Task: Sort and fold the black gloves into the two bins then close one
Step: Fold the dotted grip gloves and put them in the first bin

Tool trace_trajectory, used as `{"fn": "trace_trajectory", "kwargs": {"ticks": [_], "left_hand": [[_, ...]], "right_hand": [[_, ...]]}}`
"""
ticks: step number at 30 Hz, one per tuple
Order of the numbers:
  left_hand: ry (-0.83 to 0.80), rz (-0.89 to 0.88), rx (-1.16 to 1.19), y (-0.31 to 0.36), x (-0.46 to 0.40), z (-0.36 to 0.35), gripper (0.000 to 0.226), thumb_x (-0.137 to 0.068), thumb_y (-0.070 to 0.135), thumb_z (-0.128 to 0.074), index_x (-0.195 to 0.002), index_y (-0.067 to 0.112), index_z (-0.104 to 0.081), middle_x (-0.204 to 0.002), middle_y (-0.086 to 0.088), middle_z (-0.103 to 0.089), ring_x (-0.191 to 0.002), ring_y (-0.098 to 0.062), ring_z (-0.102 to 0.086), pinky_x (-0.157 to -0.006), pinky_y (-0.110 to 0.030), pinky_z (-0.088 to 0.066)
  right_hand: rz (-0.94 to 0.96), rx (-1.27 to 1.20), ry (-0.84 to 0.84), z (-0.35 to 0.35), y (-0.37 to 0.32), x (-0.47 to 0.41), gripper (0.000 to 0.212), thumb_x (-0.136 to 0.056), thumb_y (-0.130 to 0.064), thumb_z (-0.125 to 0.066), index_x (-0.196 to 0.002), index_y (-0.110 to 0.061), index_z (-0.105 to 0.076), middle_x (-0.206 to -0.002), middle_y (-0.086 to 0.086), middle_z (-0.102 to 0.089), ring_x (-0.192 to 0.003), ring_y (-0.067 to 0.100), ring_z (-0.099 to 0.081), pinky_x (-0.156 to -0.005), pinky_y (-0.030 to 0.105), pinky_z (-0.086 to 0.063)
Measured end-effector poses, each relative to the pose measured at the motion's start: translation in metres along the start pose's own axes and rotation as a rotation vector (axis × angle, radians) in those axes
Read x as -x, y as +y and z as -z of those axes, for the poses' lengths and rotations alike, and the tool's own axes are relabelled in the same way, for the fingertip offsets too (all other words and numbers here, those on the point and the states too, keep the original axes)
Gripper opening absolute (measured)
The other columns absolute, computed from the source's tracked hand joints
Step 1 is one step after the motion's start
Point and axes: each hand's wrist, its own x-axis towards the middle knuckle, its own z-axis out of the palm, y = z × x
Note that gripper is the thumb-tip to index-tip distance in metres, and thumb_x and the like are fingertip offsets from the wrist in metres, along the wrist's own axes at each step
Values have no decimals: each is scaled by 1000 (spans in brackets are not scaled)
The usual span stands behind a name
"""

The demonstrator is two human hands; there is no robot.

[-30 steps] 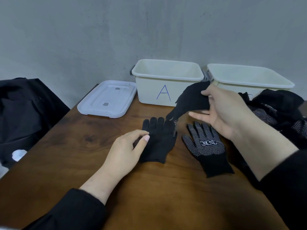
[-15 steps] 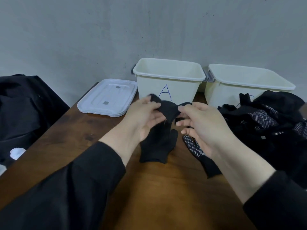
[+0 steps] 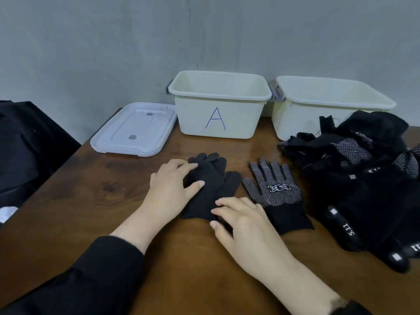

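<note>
Flat on the wooden table (image 3: 95, 201), a plain black knit glove (image 3: 211, 187) lies with another glove of the same kind stacked on it, fingers pointing toward the bins. The left hand (image 3: 172, 187) rests on the gloves' left edge, fingers extended and pressing the fabric down rather than curling round it. The right hand (image 3: 241, 221) lies at the cuff end, its fingertips (image 3: 218, 203) spread on the lower edge of the fabric, also relaxed and holding nothing. Just beside the stacked pair on the right sits a dotted grip glove (image 3: 272, 187), palm up, with a white label on it, its cuff next to the right hand. Farther right, a heap of black gloves (image 3: 363, 178) covers the table edge, some dotted and some with white lettering on straps. Behind, the bin marked A (image 3: 220, 110) stands open against the grey wall, and a second open bin (image 3: 318, 105) stands just beside it, its front partly hidden by the heap. A white lid (image 3: 134, 130) lies flat left of bin A. Dark fabric (image 3: 27, 144) sits off the table's left side.
</note>
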Motion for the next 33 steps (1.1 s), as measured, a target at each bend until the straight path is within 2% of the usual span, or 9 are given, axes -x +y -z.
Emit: {"fn": "trace_trajectory", "kwargs": {"ticks": [4,6,9,17,22,24,26,30,33], "left_hand": [[62,-58,-13,17,-8,5,40,-100,42,-54,-136,28,-60,-142,6,-53,-132,-18,-46,-109,-42,-35],[66,-139,21,34,-12,6,38,-100,42,-51,-133,26,-63,-134,9,-58,-123,-14,-53,-103,-36,-42],[42,-231,70,68,-15,1,37,-100,43,-51,-131,27,-63,-129,13,-61,-119,-8,-54,-96,-23,-39],[49,-306,59,124,-39,-34,39,-101,44,-50,-131,23,-64,-128,5,-63,-118,-20,-58,-101,-40,-46],[32,-326,-19,115,-38,-53,41,-98,44,-50,-128,21,-66,-120,3,-66,-108,-26,-61,-92,-45,-49],[19,-333,-2,110,-36,-55,42,-98,44,-50,-129,21,-67,-120,3,-67,-107,-25,-61,-91,-45,-50],[31,-334,29,108,-35,-53,41,-98,43,-52,-128,21,-67,-120,3,-67,-108,-24,-61,-93,-46,-50],[78,-332,83,108,-36,-52,35,-98,38,-58,-125,19,-69,-119,2,-68,-108,-25,-62,-93,-46,-51],[77,-346,95,110,-36,-53,35,-98,39,-56,-126,20,-68,-121,3,-67,-109,-24,-61,-95,-46,-50]], "right_hand": [[-58,-92,-18,12,-1,-1,46,-97,-50,-39,-123,-28,-71,-134,-15,-62,-124,5,-54,-106,30,-41],[-83,-159,28,30,7,-4,36,-100,-44,-48,-123,-27,-70,-129,-16,-63,-120,2,-54,-106,21,-40],[-129,-137,114,67,31,-12,25,-100,-34,-57,-117,-24,-72,-116,-16,-67,-110,2,-58,-99,16,-43],[-330,179,151,178,108,-38,26,-98,-29,-62,-121,-21,-70,-116,-5,-69,-111,15,-61,-95,32,-47],[-483,426,-105,195,155,-72,49,-91,-48,-67,-131,-21,-61,-126,2,-64,-118,24,-58,-95,37,-47],[-489,576,-215,182,166,-81,46,-89,-54,-65,-126,-27,-62,-124,1,-62,-116,27,-57,-92,42,-46],[-460,740,-202,169,174,-87,28,-94,-51,-59,-111,-30,-68,-113,1,-61,-110,30,-58,-82,41,-40],[-499,498,-3,179,184,-97,33,-100,-36,-51,-72,-20,-60,-90,4,-63,-89,33,-59,-77,40,-45],[-418,474,-177,191,172,-96,31,-90,-58,-61,-85,-28,-66,-100,-7,-65,-94,22,-59,-84,40,-45]]}}
